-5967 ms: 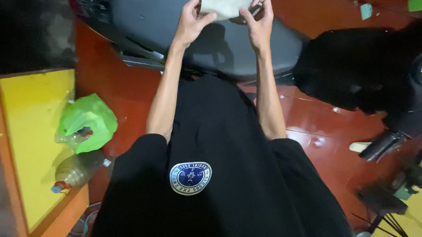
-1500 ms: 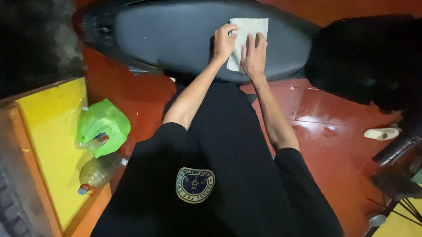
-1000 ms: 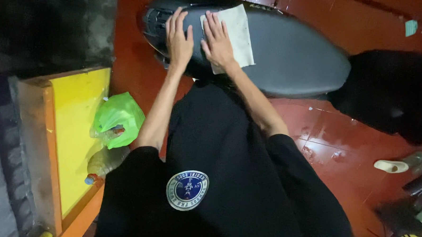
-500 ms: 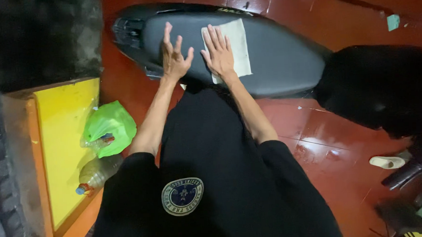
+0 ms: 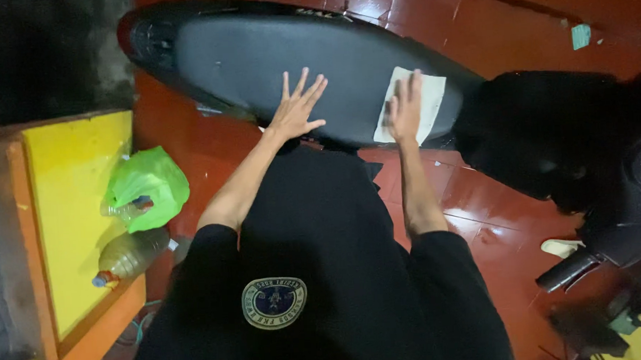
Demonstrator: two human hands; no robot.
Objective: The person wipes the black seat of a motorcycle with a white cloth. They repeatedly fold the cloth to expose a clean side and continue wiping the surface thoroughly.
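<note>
A dark grey scooter seat (image 5: 258, 67) stretches across the top of the view. My left hand (image 5: 296, 109) lies flat on its near side, fingers spread, holding nothing. My right hand (image 5: 404, 108) presses flat on a white cloth (image 5: 425, 103) that lies near the seat's right end. The fingers of that hand are stretched out over the cloth rather than curled around it. My black shirt fills the lower middle of the view.
The floor is glossy red tile (image 5: 509, 208). At left stands a yellow and orange box (image 5: 70, 212), with a green plastic bag (image 5: 148, 187) and a plastic bottle (image 5: 129, 257) beside it. The scooter's dark front body (image 5: 549, 141) and handlebar grip (image 5: 566, 271) are at right.
My right hand has slid the cloth along the seat to its right end. My left hand stays flat on the seat. The view has shifted right.
</note>
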